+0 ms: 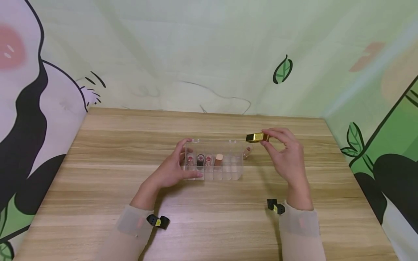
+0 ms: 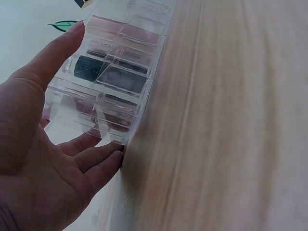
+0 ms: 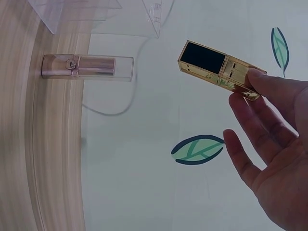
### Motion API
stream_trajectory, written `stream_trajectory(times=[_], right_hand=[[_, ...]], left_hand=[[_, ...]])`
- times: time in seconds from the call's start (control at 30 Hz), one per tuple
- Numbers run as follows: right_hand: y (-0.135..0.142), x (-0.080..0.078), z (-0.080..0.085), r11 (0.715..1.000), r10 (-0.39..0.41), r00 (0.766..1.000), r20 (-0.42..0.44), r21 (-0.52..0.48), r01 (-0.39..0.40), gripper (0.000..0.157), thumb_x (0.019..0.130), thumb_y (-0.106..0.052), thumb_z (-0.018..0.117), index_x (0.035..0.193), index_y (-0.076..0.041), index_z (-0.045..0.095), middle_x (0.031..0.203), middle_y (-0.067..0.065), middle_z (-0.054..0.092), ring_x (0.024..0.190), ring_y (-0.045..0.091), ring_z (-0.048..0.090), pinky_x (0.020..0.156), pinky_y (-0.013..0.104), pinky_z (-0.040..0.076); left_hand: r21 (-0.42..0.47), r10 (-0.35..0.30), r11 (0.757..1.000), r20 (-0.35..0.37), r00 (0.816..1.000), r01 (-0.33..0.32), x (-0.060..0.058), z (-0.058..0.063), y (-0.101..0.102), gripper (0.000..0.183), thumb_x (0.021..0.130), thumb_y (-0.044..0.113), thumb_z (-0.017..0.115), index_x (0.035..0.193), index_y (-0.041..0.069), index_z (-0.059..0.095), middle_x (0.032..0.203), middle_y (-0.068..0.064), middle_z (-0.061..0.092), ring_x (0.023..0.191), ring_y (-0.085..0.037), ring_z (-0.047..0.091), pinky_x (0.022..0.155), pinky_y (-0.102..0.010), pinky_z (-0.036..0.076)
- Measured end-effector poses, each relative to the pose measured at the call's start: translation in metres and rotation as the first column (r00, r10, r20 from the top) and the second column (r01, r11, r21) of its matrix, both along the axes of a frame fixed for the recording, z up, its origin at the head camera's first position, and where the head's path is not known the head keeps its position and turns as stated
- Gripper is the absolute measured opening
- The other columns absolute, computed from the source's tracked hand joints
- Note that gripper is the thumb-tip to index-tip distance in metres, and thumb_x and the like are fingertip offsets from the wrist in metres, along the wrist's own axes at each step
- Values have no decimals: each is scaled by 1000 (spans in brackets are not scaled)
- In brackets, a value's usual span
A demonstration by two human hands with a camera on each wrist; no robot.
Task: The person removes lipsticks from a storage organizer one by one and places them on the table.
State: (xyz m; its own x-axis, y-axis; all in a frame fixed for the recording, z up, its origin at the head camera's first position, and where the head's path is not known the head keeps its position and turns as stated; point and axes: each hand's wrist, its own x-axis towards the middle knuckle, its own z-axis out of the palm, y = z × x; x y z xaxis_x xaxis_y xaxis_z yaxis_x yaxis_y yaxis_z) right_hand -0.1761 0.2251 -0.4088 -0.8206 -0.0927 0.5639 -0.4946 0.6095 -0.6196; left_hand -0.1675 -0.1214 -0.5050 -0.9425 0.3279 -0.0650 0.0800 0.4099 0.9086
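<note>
A clear plastic lipstick organizer (image 1: 236,169) sits on the table, with several lipsticks upright in its left and middle slots. One is a brown-capped lipstick (image 1: 218,160). My left hand (image 1: 169,167) grips the organizer's left end, thumb along the front and fingers round the side and back. Above and right of the organizer, my right hand (image 1: 289,157) pinches a gold lipstick (image 3: 211,66) with a black panel by one end, between thumb and fingers. It is held tilted in the air. A pinkish lipstick in a clear case (image 3: 91,67) stands on the table just past the organizer's right end.
The wood-grain table (image 1: 209,224) ends at a back edge against a printed fabric backdrop (image 1: 196,47). A small black device (image 1: 158,221) is strapped at the left wrist, and another black device (image 1: 276,206) at the right wrist.
</note>
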Motion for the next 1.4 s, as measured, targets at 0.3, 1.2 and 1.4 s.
stream_trajectory(times=[0.3,1.2,1.4], right_hand=[[3,-1,0,1000,-19,1000,-4,4,19,32,85,3,81,115,-7,79,114,10,74,105,22,68,97,11,44],[13,-5,-4,997,-58,998,37,61,56,29,89,6,76,117,-3,77,119,13,71,111,32,68,98,15,43],[14,-5,-5,995,-68,996,55,71,65,29,90,7,75,117,-2,77,120,14,70,113,33,67,100,38,49]], left_hand=[[-8,5,1000,1,1000,-5,1,0,-1,113,71,47,95,153,53,17,150,-5,51,147,-44,43,120,-64,32],[-9,10,1000,10,1000,-10,0,-2,-1,113,71,49,95,154,51,18,150,-6,50,148,-43,42,121,-65,32],[-15,9,1000,6,1000,-8,1,0,-1,113,71,49,94,154,52,17,151,-6,50,148,-44,42,120,-65,33]])
